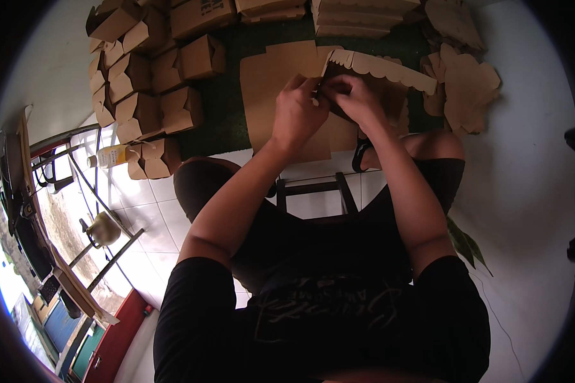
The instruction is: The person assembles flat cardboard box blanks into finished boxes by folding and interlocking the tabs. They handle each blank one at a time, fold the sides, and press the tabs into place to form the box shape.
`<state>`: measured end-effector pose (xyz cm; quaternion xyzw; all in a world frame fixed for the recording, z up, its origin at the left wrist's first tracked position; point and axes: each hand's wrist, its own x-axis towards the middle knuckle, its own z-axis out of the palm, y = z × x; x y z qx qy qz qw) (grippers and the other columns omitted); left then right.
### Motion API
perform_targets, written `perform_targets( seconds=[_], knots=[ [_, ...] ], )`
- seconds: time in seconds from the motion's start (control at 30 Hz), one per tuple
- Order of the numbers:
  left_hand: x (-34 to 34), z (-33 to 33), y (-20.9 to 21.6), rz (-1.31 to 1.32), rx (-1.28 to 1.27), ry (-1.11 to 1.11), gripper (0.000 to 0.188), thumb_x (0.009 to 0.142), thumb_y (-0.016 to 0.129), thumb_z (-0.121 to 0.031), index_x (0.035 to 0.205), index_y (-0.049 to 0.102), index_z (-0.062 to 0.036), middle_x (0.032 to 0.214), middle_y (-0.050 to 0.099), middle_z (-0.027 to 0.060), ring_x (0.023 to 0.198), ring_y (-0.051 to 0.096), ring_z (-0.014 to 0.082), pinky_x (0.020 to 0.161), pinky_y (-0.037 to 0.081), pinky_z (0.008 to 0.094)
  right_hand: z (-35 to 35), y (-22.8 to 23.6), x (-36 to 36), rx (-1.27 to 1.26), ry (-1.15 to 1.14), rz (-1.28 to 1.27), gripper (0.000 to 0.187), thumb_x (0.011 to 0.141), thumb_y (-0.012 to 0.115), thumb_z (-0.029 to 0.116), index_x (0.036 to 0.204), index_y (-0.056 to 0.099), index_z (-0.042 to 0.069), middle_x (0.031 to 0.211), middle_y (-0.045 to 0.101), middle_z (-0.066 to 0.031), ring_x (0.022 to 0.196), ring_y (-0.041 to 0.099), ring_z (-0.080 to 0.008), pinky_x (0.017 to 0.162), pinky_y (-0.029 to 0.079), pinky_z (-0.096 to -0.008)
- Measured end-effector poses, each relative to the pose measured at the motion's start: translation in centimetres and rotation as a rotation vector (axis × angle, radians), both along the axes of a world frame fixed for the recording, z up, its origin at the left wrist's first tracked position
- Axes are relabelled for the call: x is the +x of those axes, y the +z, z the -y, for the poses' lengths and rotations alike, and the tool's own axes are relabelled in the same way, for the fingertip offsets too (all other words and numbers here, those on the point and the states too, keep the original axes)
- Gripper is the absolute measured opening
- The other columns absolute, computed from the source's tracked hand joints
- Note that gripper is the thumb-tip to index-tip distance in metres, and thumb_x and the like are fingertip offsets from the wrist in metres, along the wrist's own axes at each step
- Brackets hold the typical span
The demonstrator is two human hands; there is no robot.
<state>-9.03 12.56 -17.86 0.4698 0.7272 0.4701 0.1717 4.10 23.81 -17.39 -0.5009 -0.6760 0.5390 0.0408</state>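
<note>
A brown cardboard box (390, 73) with a scalloped edge is partly folded up in front of me. My left hand (300, 105) is closed at its left corner, fingertips pinching the card. Close beside it, my right hand (352, 97) is closed on the same corner, with its fingers bent over the edge. The fingertips of both hands nearly meet, and the fold between them is mostly hidden. Under the box and my hands lie flat brown cardboard sheets (262, 96).
Several folded boxes (134, 118) are stacked at the left, and more cardboard stacks (358, 19) stand at the back. Scalloped flat blanks (469, 86) lie at the right. Green matting (223, 105) lies beneath. A bottle (112, 156) and a metal rack (96, 191) are on the left.
</note>
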Motion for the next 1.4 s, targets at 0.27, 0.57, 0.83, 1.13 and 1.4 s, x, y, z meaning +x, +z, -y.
perform_targets(
  seconds=[0.27,0.57,0.83,1.13,1.4],
  knots=[
    [-0.6,-0.1,0.2,-0.169,-0.114,-0.022,0.024,0.089,0.075,-0.008,0.111,0.083,-0.0033,0.105,0.075,0.0218,0.087,0.078,0.0467,0.081,0.066,0.0548,-0.4,-1.2,-0.6,-0.136,-0.099,-0.103,0.029,0.1,0.083,0.018,0.126,0.083,0.006,0.116,0.083,-0.0078,0.108,0.075,-0.0149,0.095,0.058,-0.0308],
    [-0.7,0.1,0.7,-0.239,-0.186,-0.05,0.021,0.09,0.073,-0.01,0.108,0.082,-0.0032,0.106,0.076,0.0213,0.09,0.079,0.0468,0.084,0.067,0.0546,-0.2,-1.3,-0.7,-0.221,-0.156,-0.12,0.032,0.1,0.084,0.018,0.129,0.081,0.004,0.117,0.082,-0.0081,0.108,0.075,-0.0151,0.095,0.057,-0.0293],
    [-0.8,-0.4,0.4,-0.26,-0.089,-0.009,0.019,0.087,0.08,-0.008,0.104,0.086,-0.0023,0.094,0.076,0.0197,0.081,0.079,0.0411,0.075,0.065,0.0499,-0.2,-2.1,-0.6,-0.12,-0.134,-0.142,0.029,0.104,0.082,0.027,0.125,0.081,0.008,0.111,0.08,-0.0042,0.104,0.072,-0.0119,0.09,0.056,-0.0301],
    [-1.4,-0.3,0.8,-0.326,-0.125,-0.042,0.014,0.096,0.078,-0.013,0.103,0.086,-0.0035,0.097,0.08,0.0192,0.082,0.081,0.0407,0.075,0.067,0.0493,-0.4,-2.3,-0.4,-0.033,-0.058,-0.137,0.027,0.106,0.079,0.026,0.128,0.081,0.01,0.115,0.082,-0.0063,0.107,0.074,-0.0142,0.095,0.057,-0.0305],
    [-2.5,-0.7,1.0,-0.342,-0.165,-0.099,0.015,0.101,0.075,-0.018,0.098,0.08,-0.0034,0.096,0.078,0.0198,0.085,0.079,0.0454,0.078,0.066,0.0538,0.2,-3.6,-0.4,-0.043,-0.027,-0.201,0.027,0.103,0.079,0.018,0.129,0.083,0.008,0.119,0.084,-0.0118,0.116,0.078,-0.0229,0.104,0.058,-0.0378]
  ],
)
